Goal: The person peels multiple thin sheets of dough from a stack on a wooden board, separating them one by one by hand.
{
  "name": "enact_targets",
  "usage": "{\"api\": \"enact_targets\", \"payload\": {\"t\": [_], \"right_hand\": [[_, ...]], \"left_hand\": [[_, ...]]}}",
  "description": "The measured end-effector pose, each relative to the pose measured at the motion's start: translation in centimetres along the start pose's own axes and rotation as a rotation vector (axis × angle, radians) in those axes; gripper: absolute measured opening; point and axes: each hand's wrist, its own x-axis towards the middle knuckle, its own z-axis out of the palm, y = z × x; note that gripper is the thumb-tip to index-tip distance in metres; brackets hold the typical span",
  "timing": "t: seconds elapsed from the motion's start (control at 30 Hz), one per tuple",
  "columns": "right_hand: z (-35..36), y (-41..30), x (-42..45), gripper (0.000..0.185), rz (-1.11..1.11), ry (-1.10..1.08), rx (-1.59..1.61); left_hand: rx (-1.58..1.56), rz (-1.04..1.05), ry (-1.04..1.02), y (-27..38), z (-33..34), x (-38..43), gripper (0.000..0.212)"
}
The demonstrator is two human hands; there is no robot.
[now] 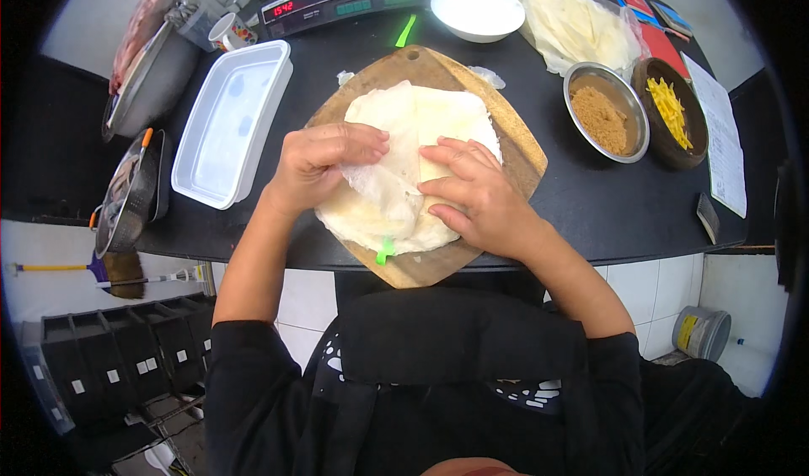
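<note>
A stack of thin, pale wrapper sheets [452,115] lies on a wooden cutting board [521,141] in front of me. My left hand [332,156] pinches the edge of the top wrapper [389,188], which is lifted and partly folded over the stack. Flat on the right half of the stack rest the spread fingers of my right hand [471,191], beside the folded edge. A bright green strip [384,250] sticks out at the near side of the stack, over the board.
Left stands a white plastic tray [218,128]. Behind the board are a digital scale [335,2] and a white bowl [478,9]. To the right sit a metal bowl of brown sugar-like grains [599,119], a brown bowl of yellow strips [669,112] and a bag of more wrappers [575,24].
</note>
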Motion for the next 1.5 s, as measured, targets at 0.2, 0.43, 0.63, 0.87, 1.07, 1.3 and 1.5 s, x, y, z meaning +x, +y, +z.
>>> {"api": "enact_targets", "payload": {"t": [0.2,0.43,0.63,0.87,1.07,1.3,1.5], "right_hand": [[0.6,0.2,-0.2,0.019,0.026,0.028,0.087],[0.7,-0.3,-0.5,0.015,0.019,0.04,0.043],[0.0,0.2,-0.4,0.013,0.105,0.036,0.218],[1.1,-2.1,-0.1,0.026,-0.008,0.095,-0.112],[2.0,-2.2,-0.7,0.033,-0.072,0.094,-0.185],[1.9,-1.6,0.2,0.03,-0.183,0.059,-0.185],[1.9,-1.1,0.1,0.028,-0.19,0.047,-0.135]], "left_hand": [[0.081,0.066,0.034,-0.2,0.0,0.3,0.019],[-0.032,0.011,0.083,-1.2,0.0,-0.6,0.017],[0.177,-0.162,0.291,0.3,0.8,-1.5,0.027],[-0.118,-0.578,0.193,2.0,0.7,-3.4,0.024],[-0.846,-0.887,0.274,1.8,-0.3,-0.9,0.041],[0.011,-0.994,0.002,-2.1,0.0,6.4,0.053],[0.314,-0.849,-0.254,-3.2,-0.5,8.2,0.034]]}}
